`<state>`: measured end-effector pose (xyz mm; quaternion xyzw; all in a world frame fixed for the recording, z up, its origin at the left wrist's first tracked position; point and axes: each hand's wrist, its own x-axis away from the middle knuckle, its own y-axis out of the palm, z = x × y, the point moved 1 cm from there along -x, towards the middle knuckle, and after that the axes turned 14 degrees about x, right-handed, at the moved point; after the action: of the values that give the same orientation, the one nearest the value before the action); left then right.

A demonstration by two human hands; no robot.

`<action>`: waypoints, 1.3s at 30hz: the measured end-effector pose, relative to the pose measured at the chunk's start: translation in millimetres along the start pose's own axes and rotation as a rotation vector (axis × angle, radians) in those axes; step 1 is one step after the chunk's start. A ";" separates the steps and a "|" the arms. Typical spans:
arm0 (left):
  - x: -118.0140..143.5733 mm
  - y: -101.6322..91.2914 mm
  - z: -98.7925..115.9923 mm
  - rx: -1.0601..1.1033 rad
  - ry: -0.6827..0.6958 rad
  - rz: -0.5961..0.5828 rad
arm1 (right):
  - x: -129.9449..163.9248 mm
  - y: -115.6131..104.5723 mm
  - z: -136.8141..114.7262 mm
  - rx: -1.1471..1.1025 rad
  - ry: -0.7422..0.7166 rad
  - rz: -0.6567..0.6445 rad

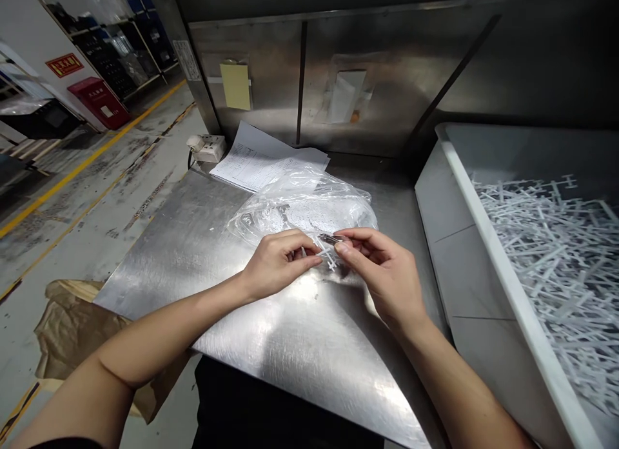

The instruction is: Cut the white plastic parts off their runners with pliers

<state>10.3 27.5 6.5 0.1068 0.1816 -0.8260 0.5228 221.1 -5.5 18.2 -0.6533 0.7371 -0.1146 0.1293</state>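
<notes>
- The fingers [309,263] of our left hand [275,262] are drawn nearly together, thumb and forefinger pinching the end of a small white plastic piece [331,264].
- Our right hand [391,271] grips a small metal tool [329,239] between thumb and forefinger, with little gap; its other fingers curl behind, partly hidden.
- We have the white plastic piece between our 2 hands, just above the metal table [169,262]; the tool's tip is right by it, but we cannot tell whether they touch.
- Just beyond our fingers lies a crumpled clear plastic bag [309,210], overlapping printed sheets [256,160].
- Near those sheets, at the table's far left corner, we see a white power strip [211,149].
- To our right stands a pale bin [445,242], heaped with similar white plastic pieces [570,275].
- Brown paper [72,333] lies low on our left, beside the table.
</notes>
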 end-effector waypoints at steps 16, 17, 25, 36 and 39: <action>-2.3 -7.9 0.5 -0.171 0.242 -0.015 | 6.8 -9.7 -12.2 0.327 -0.290 0.054; -2.4 -8.3 0.7 -0.186 0.251 -0.016 | 7.1 -9.6 -12.9 0.335 -0.301 0.049; -2.4 -8.4 0.9 -0.224 0.272 -0.018 | 10.1 -7.4 -15.8 0.368 -0.369 0.023; -1.7 -7.8 -0.5 -0.230 0.271 -0.029 | 11.7 -7.7 -16.9 0.405 -0.413 0.012; -1.4 -6.9 -0.5 -0.248 0.298 -0.027 | 12.3 -7.2 -17.4 0.408 -0.406 0.023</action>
<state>4.7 31.5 7.9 0.1601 0.3588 -0.7793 0.4882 220.5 -18.6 36.5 -0.6151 0.6653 -0.1260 0.4040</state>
